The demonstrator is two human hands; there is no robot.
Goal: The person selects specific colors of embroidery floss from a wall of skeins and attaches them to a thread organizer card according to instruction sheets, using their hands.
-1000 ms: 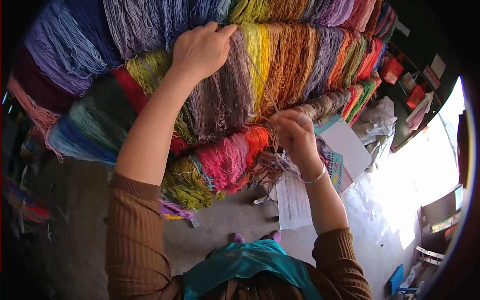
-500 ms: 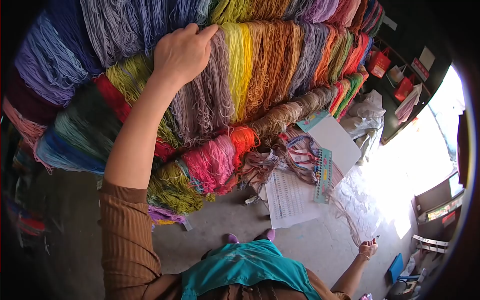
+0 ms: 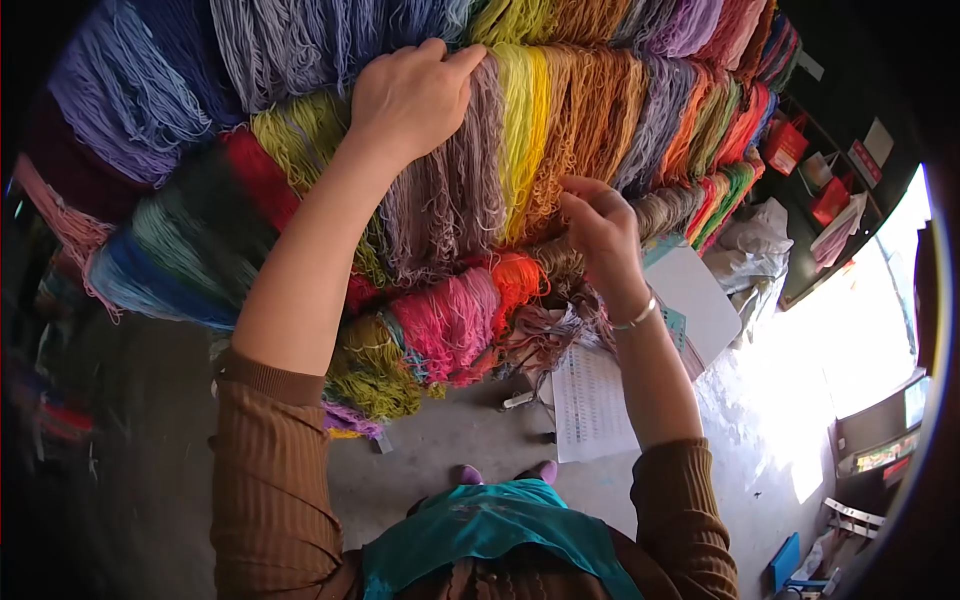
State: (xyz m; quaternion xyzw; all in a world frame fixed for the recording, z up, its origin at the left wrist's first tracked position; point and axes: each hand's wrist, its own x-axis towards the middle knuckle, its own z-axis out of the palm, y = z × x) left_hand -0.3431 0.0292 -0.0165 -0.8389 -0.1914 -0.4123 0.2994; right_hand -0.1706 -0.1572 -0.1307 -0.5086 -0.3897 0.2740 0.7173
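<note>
My left hand (image 3: 418, 98) is closed over the top of a greyish-mauve thread hank (image 3: 450, 190), index finger stretched along its upper edge. Beside that hank hang yellow threads (image 3: 520, 130) and orange-brown threads (image 3: 585, 120). My right hand (image 3: 605, 230) is raised in front of the lower part of the orange-brown threads. Its fingers are bent toward the thumb; whatever they hold, if anything, is too fine to make out. Below it, a tangle of mixed threads (image 3: 545, 335) lies by a printed sheet (image 3: 592, 405), and a teal card (image 3: 672, 325) is partly hidden behind my right forearm.
More hanks in blue (image 3: 110, 80), pink (image 3: 445, 325) and olive (image 3: 375, 375) hang around. A white board (image 3: 700, 300) and plastic bag (image 3: 755, 245) are at right. Red bags (image 3: 785, 148) hang by the wall. A blue object (image 3: 785, 562) is on the floor.
My right hand has come up and left from the low right, where it held long thread strands, to the hanging threads. My left hand stays on the mauve hank; the view has shifted slightly.
</note>
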